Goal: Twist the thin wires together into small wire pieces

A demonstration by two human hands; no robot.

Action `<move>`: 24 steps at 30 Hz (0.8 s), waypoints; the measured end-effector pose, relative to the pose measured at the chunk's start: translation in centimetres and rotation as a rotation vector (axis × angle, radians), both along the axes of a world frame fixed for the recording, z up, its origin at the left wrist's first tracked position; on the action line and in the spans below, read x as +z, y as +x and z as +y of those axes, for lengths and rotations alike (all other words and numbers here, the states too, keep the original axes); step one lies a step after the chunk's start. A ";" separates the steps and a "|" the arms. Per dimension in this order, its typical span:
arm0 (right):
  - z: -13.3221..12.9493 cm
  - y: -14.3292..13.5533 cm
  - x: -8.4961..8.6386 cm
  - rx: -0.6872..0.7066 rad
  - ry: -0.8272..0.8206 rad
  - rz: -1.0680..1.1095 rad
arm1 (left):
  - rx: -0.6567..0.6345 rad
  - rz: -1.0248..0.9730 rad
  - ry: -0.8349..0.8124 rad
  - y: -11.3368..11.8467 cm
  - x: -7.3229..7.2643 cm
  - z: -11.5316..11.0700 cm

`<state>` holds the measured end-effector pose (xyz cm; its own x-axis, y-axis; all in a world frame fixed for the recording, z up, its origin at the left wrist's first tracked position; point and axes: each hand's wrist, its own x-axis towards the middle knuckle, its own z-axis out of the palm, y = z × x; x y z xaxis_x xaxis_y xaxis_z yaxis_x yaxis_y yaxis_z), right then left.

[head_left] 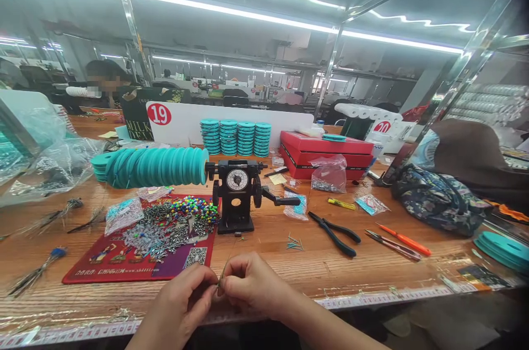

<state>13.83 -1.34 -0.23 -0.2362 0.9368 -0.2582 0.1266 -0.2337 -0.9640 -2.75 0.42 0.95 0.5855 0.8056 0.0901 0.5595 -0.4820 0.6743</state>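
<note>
My left hand (182, 303) and my right hand (252, 286) meet at the table's front edge, fingertips almost touching. Both are closed in a pinch on a thin line (224, 268), which rises from between the fingers. A tiny dark piece sits where the fingertips come together; its kind is too small to make out. Just beyond my hands lies a red mat (119, 267) heaped with metal swivels (177, 237), coloured beads (194, 208) and clear plastic bits (142, 237). Behind them stands a black hand-cranked winder (235, 201) with a dial, carrying a row of turquoise spools (165, 167).
To the right lie black-handled pliers (336, 234), tweezers (392, 244), an orange tool (407, 238) and small green sticks (295, 242). A red box (326, 154) and stacked turquoise spools (235, 138) stand behind. A patterned sleeve (438, 201) is at far right.
</note>
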 end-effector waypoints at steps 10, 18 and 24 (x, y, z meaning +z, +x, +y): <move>-0.3 -0.1 -0.4 0.022 0.178 -0.097 | 0.038 -0.046 0.191 0.0 -1.3 -0.4; -0.2 0.4 0.1 0.048 0.249 -0.221 | 0.100 -0.025 0.347 -0.3 -1.1 -0.2; -0.1 0.4 0.5 0.043 0.194 -0.180 | 0.111 -0.074 0.141 -0.1 -0.8 -0.2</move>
